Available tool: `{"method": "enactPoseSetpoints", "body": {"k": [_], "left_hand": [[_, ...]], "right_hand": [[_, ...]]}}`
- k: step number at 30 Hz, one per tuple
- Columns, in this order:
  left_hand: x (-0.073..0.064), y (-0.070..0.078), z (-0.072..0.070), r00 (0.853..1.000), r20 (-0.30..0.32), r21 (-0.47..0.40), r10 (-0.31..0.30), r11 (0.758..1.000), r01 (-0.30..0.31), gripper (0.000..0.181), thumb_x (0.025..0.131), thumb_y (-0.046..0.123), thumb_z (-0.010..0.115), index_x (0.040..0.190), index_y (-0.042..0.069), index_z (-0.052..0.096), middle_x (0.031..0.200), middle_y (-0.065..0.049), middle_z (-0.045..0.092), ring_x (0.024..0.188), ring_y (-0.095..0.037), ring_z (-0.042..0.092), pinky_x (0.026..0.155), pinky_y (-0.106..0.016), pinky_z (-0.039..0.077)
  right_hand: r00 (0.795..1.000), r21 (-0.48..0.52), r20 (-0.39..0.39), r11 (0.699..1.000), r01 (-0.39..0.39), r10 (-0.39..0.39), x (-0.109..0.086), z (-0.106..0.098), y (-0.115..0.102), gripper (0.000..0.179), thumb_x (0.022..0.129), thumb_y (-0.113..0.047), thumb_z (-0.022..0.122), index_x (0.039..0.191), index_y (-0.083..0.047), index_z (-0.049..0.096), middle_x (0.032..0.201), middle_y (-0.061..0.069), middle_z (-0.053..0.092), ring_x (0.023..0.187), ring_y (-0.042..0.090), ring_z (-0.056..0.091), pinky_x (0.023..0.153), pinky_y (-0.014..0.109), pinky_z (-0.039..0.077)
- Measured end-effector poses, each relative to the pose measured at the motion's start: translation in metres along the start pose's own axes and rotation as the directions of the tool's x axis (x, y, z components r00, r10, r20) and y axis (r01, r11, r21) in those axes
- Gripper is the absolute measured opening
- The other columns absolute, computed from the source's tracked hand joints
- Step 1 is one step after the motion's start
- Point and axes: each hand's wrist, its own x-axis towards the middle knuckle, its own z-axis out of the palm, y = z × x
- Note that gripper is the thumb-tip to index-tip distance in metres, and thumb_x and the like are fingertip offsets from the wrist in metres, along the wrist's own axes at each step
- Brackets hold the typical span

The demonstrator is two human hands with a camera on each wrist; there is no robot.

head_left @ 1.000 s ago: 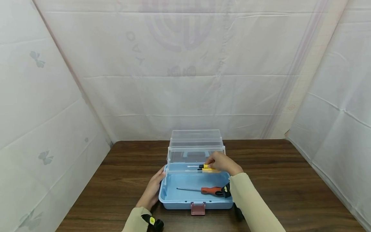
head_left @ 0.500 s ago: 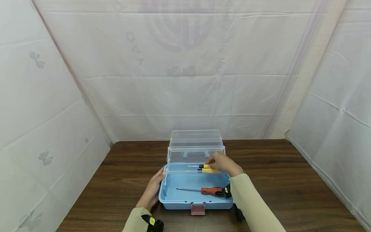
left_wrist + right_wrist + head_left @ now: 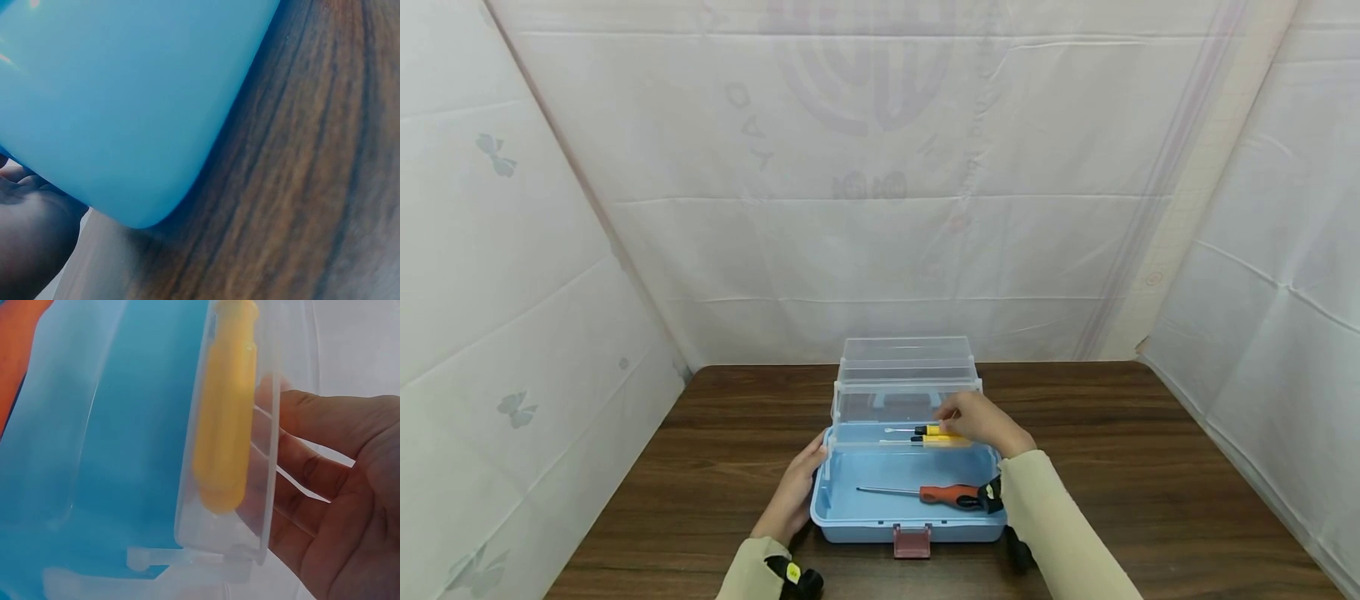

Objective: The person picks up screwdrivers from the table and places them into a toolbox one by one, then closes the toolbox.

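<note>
A light-blue toolbox (image 3: 917, 533) stands with its clear lid raised and a clear tray at its rear. My left hand (image 3: 793, 492) holds its left side, thumb by the rim; in the left wrist view only part of that hand (image 3: 34, 231) shows beside the blue wall. At the tray, my right hand (image 3: 981, 423) pinches a small yellow-handled screwdriver (image 3: 932, 430), its handle end hidden by the fingers. A second yellow-handled screwdriver (image 3: 942, 441) lies in front of it. In the right wrist view, a yellow handle (image 3: 228, 425) hides some fingertips of the right hand (image 3: 356, 475).
A larger screwdriver (image 3: 947, 495) with an orange and black handle lies in the bottom of the box. The pink latch (image 3: 912, 542) hangs at the front. Behind the box rises the clear lid (image 3: 907, 358). Dark wooden table (image 3: 1120, 467) surrounds it, bounded by white cloth walls.
My right hand has shifted slightly to the right, baring a little more of the yellow handle. The left hand and the toolbox stay in place.
</note>
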Motion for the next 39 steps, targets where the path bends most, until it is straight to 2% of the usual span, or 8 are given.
{"method": "enactPoseSetpoints", "body": {"k": [10, 15, 23, 32, 39], "left_hand": [[0.000, 0.000, 0.001, 1.000, 0.013, -0.006, 0.003, 1.000, -0.003, 0.056, 0.104, 0.028, 0.034, 0.154, 0.010, 0.018, 0.160, -0.018, 0.012, 0.147, -0.041, 0.010, 0.116, -0.058, 0.015], [0.000, 0.000, 0.001, 1.000, 0.015, -0.005, 0.009, 1.000, -0.009, 0.057, 0.104, 0.029, 0.035, 0.154, 0.009, 0.017, 0.160, -0.019, 0.012, 0.147, -0.041, 0.010, 0.116, -0.058, 0.015], [0.001, -0.002, 0.000, 1.000, 0.020, -0.025, 0.012, 1.000, -0.012, 0.057, 0.104, 0.029, 0.036, 0.154, 0.008, 0.018, 0.160, -0.018, 0.014, 0.147, -0.039, 0.010, 0.117, -0.057, 0.015], [0.001, -0.001, -0.002, 1.000, 0.022, -0.035, 0.013, 0.999, -0.012, 0.056, 0.104, 0.028, 0.035, 0.154, 0.009, 0.019, 0.161, -0.018, 0.013, 0.147, -0.039, 0.011, 0.117, -0.057, 0.015], [-0.001, -0.002, -0.001, 0.999, 0.035, -0.031, 0.002, 1.000, -0.001, 0.055, 0.105, 0.027, 0.033, 0.155, 0.009, 0.016, 0.161, -0.018, 0.011, 0.147, -0.039, 0.008, 0.117, -0.057, 0.014]], "right_hand": [[0.998, 0.004, -0.029, 0.999, 0.054, -0.054, -0.004, -0.009, 0.005, 0.020, 0.090, -0.007, 0.065, 0.108, -0.002, 0.072, 0.100, 0.005, 0.071, 0.082, 0.012, 0.060, 0.077, 0.033, 0.056], [0.998, 0.016, -0.051, 0.999, 0.041, -0.040, -0.009, -0.016, 0.006, 0.022, 0.091, -0.009, 0.064, 0.110, -0.003, 0.071, 0.106, 0.007, 0.071, 0.084, 0.013, 0.061, 0.080, 0.034, 0.056], [0.995, -0.009, -0.087, 0.999, 0.047, -0.047, -0.018, -0.027, 0.009, 0.020, 0.090, -0.008, 0.064, 0.108, -0.004, 0.072, 0.101, 0.007, 0.070, 0.080, 0.013, 0.060, 0.074, 0.032, 0.057], [0.992, -0.012, -0.124, 1.000, -0.001, 0.000, -0.024, -0.037, 0.017, 0.026, 0.092, -0.011, 0.063, 0.115, 0.000, 0.068, 0.107, 0.013, 0.069, 0.085, 0.017, 0.061, 0.079, 0.036, 0.058], [0.989, 0.031, -0.145, 0.999, -0.036, 0.041, -0.033, -0.039, 0.028, 0.031, 0.094, -0.015, 0.062, 0.119, 0.001, 0.065, 0.113, 0.017, 0.068, 0.092, 0.022, 0.065, 0.082, 0.040, 0.058]]}}
